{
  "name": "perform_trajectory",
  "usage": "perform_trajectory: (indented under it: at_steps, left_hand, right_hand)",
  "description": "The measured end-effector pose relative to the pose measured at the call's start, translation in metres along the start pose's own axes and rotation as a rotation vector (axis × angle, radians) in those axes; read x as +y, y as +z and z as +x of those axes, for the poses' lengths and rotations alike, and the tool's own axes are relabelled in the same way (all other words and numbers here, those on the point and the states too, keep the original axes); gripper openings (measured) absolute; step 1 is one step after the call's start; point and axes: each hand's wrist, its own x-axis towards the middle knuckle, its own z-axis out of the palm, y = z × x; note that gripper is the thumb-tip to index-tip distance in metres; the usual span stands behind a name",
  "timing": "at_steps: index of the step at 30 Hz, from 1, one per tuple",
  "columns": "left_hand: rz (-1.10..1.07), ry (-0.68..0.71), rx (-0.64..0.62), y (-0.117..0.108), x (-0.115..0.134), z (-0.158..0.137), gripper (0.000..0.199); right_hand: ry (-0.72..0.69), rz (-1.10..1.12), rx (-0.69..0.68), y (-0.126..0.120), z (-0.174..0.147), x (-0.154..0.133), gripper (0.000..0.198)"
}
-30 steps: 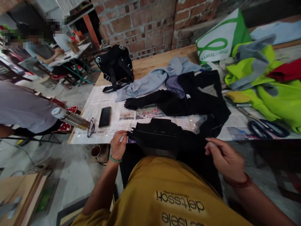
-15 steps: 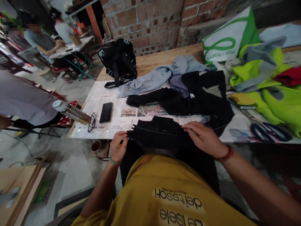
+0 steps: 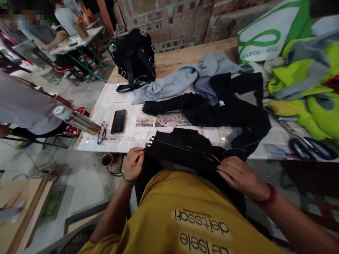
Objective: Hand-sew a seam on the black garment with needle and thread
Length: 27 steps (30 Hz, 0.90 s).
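Observation:
A piece of black cloth [image 3: 180, 146] stretches between my two hands at the table's near edge. A pale line runs along it, and white stripes mark its left end. My left hand [image 3: 134, 164] pinches the left corner. My right hand [image 3: 237, 174] closes on the right end, where a thin white line slants up from the fingers. Just beyond lies a black garment [image 3: 227, 106] with a small white mark; whether it joins the held cloth I cannot tell. Behind it is a grey garment [image 3: 169, 83].
The table holds a phone [image 3: 118, 121], glasses [image 3: 101, 133], a flask [image 3: 76, 120], a black bag [image 3: 135, 58], large scissors [image 3: 304, 141], yellow-green clothes [image 3: 312, 91] and a white-green bag [image 3: 265, 37]. A cup [image 3: 107, 160] stands below the left edge. A person [image 3: 26, 106] sits at left.
My right hand has moved right and slightly down along the black cloth, which now lies stretched longer. My left hand stays at its corner. The view has shifted slightly.

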Motion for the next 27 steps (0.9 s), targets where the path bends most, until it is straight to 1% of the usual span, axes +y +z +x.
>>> perform_trajectory:
  at_steps: [4, 7, 10, 12, 13, 14, 16, 18, 20, 21, 22, 23, 24, 25, 26, 27]
  left_hand:
    - [0.007, 0.010, -0.006, 0.004, -0.001, 0.002, 0.011]
    - [-0.004, 0.013, 0.004, 0.003, 0.002, -0.001, 0.010]
    - [-0.019, -0.005, 0.014, -0.001, 0.007, 0.002, 0.009]
    - [-0.011, 0.020, 0.030, -0.003, 0.010, 0.023, 0.008]
    - [0.005, 0.060, 0.053, -0.003, 0.012, 0.041, 0.008]
    - [0.041, 0.118, 0.059, -0.004, 0.014, 0.066, 0.007]
    - [0.104, 0.212, 0.109, -0.006, 0.022, 0.130, 0.005]
    - [0.137, 0.273, 0.135, -0.014, 0.038, 0.203, 0.004]
    - [0.167, 0.350, 0.192, -0.031, 0.061, 0.262, 0.006]
    - [0.167, 0.393, 0.229, -0.040, 0.073, 0.281, 0.009]
    - [0.162, 0.432, 0.291, -0.049, 0.083, 0.291, 0.009]
    - [0.159, 0.475, 0.336, -0.055, 0.089, 0.292, 0.008]
    - [0.155, 0.509, 0.386, -0.058, 0.090, 0.285, 0.008]
    - [0.155, 0.535, 0.403, -0.057, 0.085, 0.270, 0.008]
    - [0.157, 0.540, 0.371, -0.053, 0.075, 0.250, 0.007]
    - [0.142, 0.522, 0.334, -0.046, 0.061, 0.226, 0.007]
  right_hand:
    - [0.020, -0.049, 0.105, 0.013, -0.022, -0.008, 0.009]
    - [0.019, -0.083, 0.177, 0.019, -0.030, -0.014, 0.011]
    - [0.061, -0.120, 0.205, 0.016, -0.023, -0.009, 0.010]
    - [0.131, -0.185, 0.210, 0.004, -0.001, 0.008, 0.011]
    - [0.178, -0.250, 0.226, -0.006, 0.016, 0.020, 0.013]
    - [0.203, -0.322, 0.241, -0.020, 0.037, 0.035, 0.015]
    - [0.280, -0.445, 0.249, -0.056, 0.089, 0.065, 0.024]
    - [0.325, -0.516, 0.269, -0.103, 0.142, 0.086, 0.041]
    - [0.288, -0.591, 0.315, -0.148, 0.181, 0.091, 0.057]
    - [0.274, -0.635, 0.381, -0.163, 0.191, 0.088, 0.058]
    - [0.256, -0.677, 0.458, -0.172, 0.194, 0.084, 0.054]
    - [0.229, -0.711, 0.538, -0.174, 0.191, 0.079, 0.046]
    - [0.186, -0.733, 0.564, -0.167, 0.182, 0.074, 0.035]
    - [0.129, -0.737, 0.569, -0.152, 0.168, 0.070, 0.024]
    - [0.073, -0.711, 0.573, -0.132, 0.151, 0.066, 0.017]
    - [0.024, -0.649, 0.509, -0.107, 0.132, 0.064, 0.014]
